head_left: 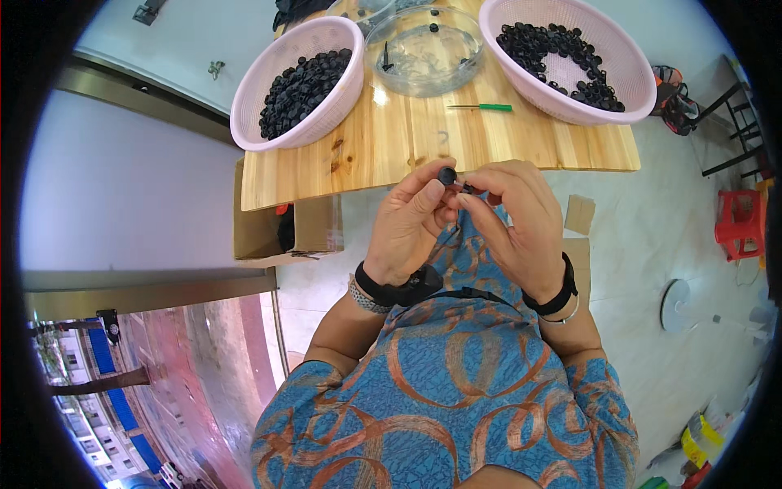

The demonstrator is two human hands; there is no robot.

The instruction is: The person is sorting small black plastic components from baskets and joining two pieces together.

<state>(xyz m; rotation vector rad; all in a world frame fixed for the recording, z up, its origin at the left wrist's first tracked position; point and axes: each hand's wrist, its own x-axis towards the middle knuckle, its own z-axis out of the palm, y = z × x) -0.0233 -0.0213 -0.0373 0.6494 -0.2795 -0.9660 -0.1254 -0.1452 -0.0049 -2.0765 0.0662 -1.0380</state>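
Just off the table's near edge, my left hand [414,213] pinches a small round black cap [446,175] between thumb and forefinger. Close beside it, my right hand [515,213] grips a second small black part [467,188] with thumb and fingertips; its exact kind is too small to make out. The two parts are nearly touching, and I cannot tell whether they are joined. Beyond my hands, a pink basket [244,106] on the left is heaped with black parts [305,91]. Another pink basket [635,65] on the right holds more black round parts [599,91].
Between the baskets stands a clear plastic tub [423,85] with a few black pieces. A green-handled screwdriver [494,107] lies on the wooden table [391,147]. Beneath the table's left side is a cardboard box [318,228]. A red stool [739,224] stands on the floor at right.
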